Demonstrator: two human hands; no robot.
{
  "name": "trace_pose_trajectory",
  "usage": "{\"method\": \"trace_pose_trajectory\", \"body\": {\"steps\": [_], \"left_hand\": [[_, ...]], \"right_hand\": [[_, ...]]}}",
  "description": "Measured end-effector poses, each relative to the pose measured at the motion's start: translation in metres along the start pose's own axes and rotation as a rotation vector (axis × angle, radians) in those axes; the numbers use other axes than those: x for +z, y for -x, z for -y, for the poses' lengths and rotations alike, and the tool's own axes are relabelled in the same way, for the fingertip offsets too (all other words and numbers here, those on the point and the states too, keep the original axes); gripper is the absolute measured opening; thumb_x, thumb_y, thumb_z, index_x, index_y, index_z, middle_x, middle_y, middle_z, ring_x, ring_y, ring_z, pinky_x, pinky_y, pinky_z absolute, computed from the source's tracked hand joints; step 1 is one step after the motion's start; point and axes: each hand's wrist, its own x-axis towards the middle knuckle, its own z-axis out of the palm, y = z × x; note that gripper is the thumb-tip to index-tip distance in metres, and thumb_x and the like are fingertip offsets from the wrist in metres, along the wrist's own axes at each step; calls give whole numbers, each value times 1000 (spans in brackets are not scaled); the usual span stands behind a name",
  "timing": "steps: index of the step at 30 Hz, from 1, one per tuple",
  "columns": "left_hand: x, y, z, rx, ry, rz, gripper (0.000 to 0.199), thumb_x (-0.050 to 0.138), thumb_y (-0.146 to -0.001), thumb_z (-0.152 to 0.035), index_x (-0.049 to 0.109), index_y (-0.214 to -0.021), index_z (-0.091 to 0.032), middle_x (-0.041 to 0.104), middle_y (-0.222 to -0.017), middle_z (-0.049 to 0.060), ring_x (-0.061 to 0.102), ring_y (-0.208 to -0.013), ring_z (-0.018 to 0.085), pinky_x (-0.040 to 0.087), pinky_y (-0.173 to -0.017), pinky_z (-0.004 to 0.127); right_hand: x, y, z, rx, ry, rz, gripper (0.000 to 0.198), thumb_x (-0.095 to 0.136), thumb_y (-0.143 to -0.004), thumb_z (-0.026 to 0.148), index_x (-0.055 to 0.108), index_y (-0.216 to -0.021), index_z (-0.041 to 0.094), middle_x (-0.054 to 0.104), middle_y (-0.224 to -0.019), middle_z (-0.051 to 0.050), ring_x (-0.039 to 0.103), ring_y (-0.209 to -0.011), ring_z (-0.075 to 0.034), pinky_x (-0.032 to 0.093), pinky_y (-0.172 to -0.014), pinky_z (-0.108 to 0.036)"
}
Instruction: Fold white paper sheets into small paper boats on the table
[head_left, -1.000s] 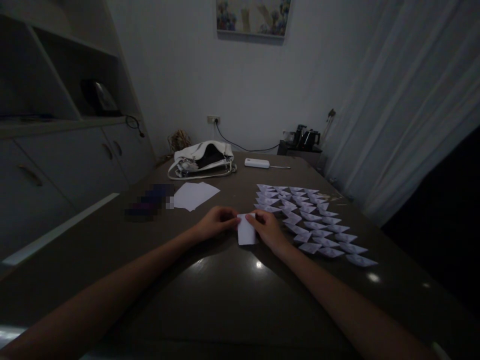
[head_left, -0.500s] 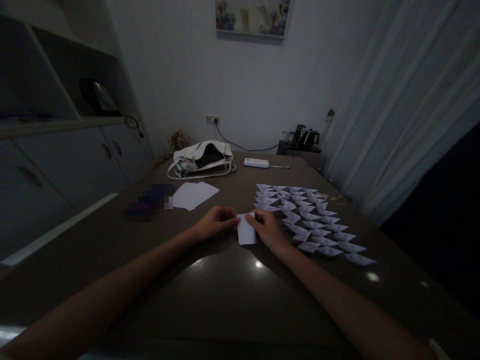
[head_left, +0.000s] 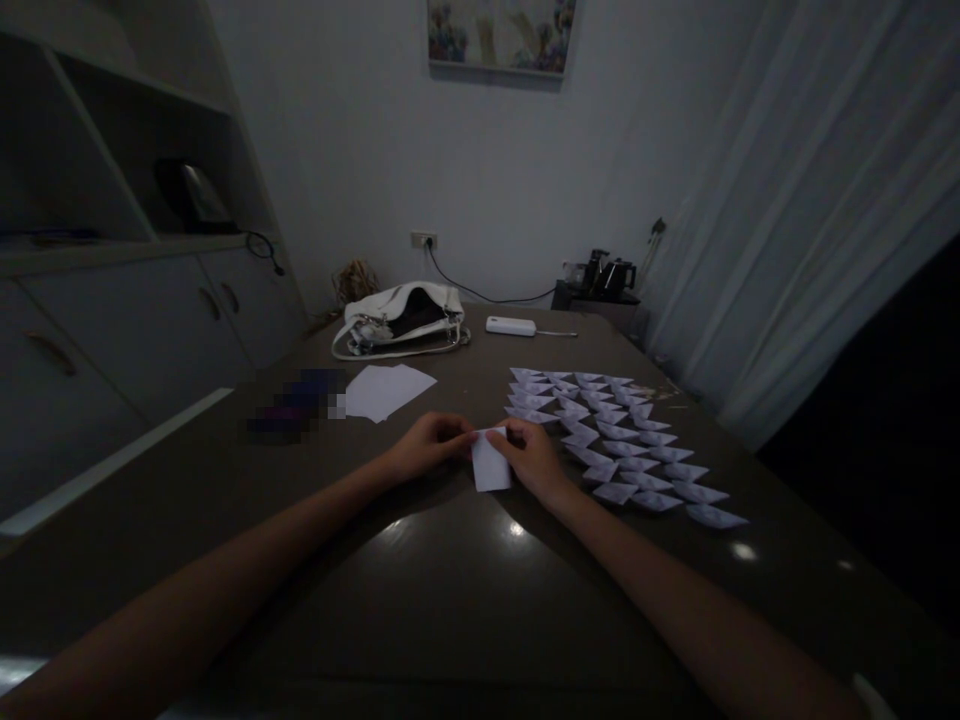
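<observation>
A small folded piece of white paper (head_left: 491, 467) is held between my two hands, just above the dark table (head_left: 450, 600). My left hand (head_left: 433, 445) pinches its upper left corner between thumb and fingers. On the upper right edge, my right hand (head_left: 531, 458) grips it with the thumb on the near face and the fingers behind, partly hidden. Close to the right hand, several folded paper boats (head_left: 621, 449) stand in rows. Beyond the left hand lies a loose stack of white paper sheets (head_left: 390, 388).
Behind the paper stack sits a white handbag (head_left: 409, 318), its top gaping. A white power strip or similar device (head_left: 511, 326) with a short cord lies at the far side. At left is a blurred dark item (head_left: 296, 405). A kettle (head_left: 616, 278) stands past the table's far right.
The folded paper tilts slightly, its lower edge now slanting more. Both hands keep their grip and have hardly moved; the whole view has shifted a little.
</observation>
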Motion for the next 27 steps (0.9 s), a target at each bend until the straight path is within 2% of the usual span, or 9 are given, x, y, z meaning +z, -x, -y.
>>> {"method": "trace_pose_trajectory", "body": {"steps": [8,15,27], "left_hand": [[-3,-1,4,47,-57,-38,31,58,-85,-42,63,-79,-12,63,-70,2,58,-65,14,44,-60,24],[-6,-3,7,65,-55,-75,33,59,-84,-45,63,-80,-13,63,-71,2,58,-66,14,45,-60,24],[-6,-2,3,56,-65,-85,33,60,-81,-46,62,-76,-13,60,-66,1,55,-63,14,43,-56,22]], "right_hand": [[3,0,1,14,-57,-23,24,63,-78,41,63,-74,18,63,-71,-3,58,-65,-18,44,-57,-27],[0,0,3,42,-87,-148,23,62,-76,43,60,-74,20,57,-63,0,51,-54,-16,39,-48,-25],[-1,1,8,44,-103,-124,18,61,-74,37,60,-71,19,53,-58,3,49,-51,-13,38,-48,-24]]}}
